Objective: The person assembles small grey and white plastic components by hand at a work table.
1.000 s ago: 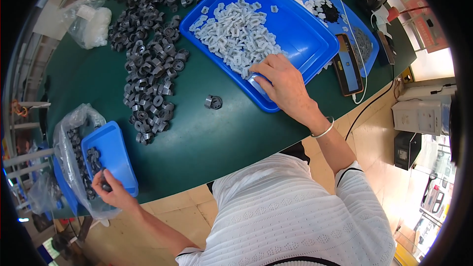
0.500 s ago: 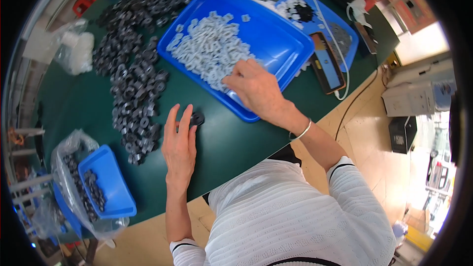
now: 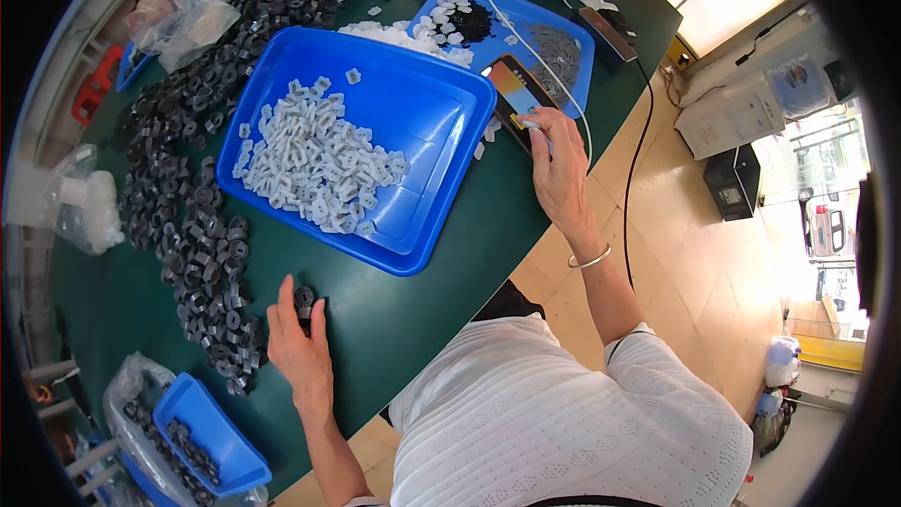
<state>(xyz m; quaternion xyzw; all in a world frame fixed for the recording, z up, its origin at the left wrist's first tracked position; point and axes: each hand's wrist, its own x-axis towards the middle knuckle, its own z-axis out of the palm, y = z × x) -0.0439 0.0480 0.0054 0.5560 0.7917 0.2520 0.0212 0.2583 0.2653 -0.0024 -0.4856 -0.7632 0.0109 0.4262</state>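
Dark green, the bench slants across the frame. Along its left spreads a heap of dark ring-shaped parts; at centre sits a large blue tray bearing small whitish pieces. Another blue tray lies upper right. At right, the right hand hovers by a phone, fingers pinched on a small pale piece. Lower left of centre, the left hand's half-parted fingers flank a dark ring; whether they grip it cannot be told.
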